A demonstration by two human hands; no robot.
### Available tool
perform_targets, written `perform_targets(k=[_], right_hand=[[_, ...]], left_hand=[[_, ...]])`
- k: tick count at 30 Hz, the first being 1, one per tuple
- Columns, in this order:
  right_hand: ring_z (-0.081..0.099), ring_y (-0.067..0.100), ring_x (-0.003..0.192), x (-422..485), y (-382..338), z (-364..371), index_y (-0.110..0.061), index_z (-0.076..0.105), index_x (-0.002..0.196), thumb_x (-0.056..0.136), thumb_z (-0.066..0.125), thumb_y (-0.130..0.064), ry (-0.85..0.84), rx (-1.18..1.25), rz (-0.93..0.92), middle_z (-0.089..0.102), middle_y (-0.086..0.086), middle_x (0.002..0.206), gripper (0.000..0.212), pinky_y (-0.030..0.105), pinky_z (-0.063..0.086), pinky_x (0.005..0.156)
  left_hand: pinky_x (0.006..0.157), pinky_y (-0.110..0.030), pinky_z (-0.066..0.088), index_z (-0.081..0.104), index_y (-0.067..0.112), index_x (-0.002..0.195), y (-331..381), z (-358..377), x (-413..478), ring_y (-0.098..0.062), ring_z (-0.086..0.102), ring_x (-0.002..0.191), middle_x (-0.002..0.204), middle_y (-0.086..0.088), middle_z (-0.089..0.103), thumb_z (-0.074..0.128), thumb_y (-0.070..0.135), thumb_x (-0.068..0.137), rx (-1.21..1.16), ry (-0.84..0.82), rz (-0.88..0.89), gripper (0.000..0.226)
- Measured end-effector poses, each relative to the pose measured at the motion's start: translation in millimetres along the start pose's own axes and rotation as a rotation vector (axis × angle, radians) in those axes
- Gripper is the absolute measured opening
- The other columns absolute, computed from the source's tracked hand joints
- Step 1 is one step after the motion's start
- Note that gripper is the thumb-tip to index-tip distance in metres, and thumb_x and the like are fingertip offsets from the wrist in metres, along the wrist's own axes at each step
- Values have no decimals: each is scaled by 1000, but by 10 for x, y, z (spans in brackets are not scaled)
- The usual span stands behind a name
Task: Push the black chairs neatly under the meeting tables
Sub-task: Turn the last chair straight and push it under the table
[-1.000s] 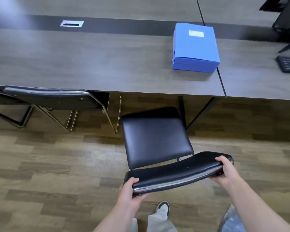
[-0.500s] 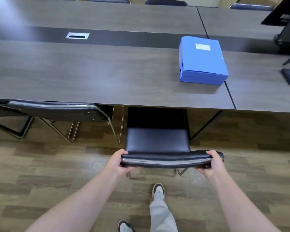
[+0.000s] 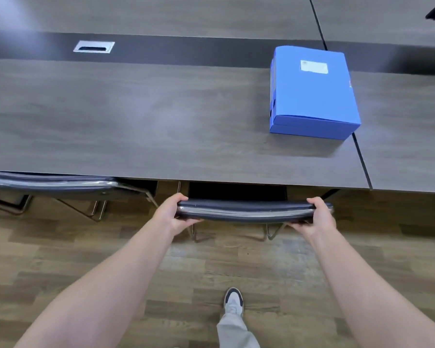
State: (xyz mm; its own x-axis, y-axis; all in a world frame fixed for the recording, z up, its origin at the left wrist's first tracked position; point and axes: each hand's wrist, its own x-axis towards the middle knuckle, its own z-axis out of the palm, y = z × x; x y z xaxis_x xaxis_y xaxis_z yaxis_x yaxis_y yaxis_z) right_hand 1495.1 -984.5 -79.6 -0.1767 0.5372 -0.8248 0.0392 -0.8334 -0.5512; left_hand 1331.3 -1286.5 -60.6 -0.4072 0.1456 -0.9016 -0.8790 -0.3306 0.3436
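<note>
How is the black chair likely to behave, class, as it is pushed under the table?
The chair probably slides rather than rolls: its thin metal legs show no wheels. It seems fairly light, given that slim frame. Pushed evenly by the left hand and right hand at the ends of its back, it should go straight, not twist.

Dark wood-grain meeting table (image 3: 141, 116), blue file box (image 3: 312, 94) flat on it (right end)

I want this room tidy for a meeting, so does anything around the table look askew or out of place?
Mostly tidy. The chair, gripped by the left hand and right hand, sits square with its seat under the table. Only the blue file box stands out: it lies slightly rotated, its corner at the seam between tables.
</note>
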Motion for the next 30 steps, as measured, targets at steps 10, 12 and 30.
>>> perform_targets(k=[10, 12, 30], right_hand=[[57, 44, 112, 187, -115, 347, -14, 48, 133, 76, 77, -9, 0, 49, 42, 55, 20, 128, 64, 75, 54, 77], [57, 44, 113, 223, -144, 332, -14, 48, 135, 78, 77, -10, 10, 30, 44, 54, 20, 130, 65, 73, 55, 74], [56, 41, 114, 291, -4, 336, -12, 48, 138, 77, 77, -12, -21, 70, 4, 54, 19, 133, 67, 66, 55, 63]], left_hand=[[91, -71, 50, 53, 1, 108, 252, 277, 279, -47, 57, 110, 120, -25, 52, 70, 1, 86, 5, -8, 26, 28], [91, -71, 50, 53, 0, 109, 184, 289, 266, -49, 56, 110, 120, -26, 52, 69, 0, 85, -5, -11, 16, 29], [90, -69, 52, 55, 2, 110, 219, 238, 387, -48, 56, 113, 124, -25, 53, 73, 2, 82, 21, 32, 58, 33]])
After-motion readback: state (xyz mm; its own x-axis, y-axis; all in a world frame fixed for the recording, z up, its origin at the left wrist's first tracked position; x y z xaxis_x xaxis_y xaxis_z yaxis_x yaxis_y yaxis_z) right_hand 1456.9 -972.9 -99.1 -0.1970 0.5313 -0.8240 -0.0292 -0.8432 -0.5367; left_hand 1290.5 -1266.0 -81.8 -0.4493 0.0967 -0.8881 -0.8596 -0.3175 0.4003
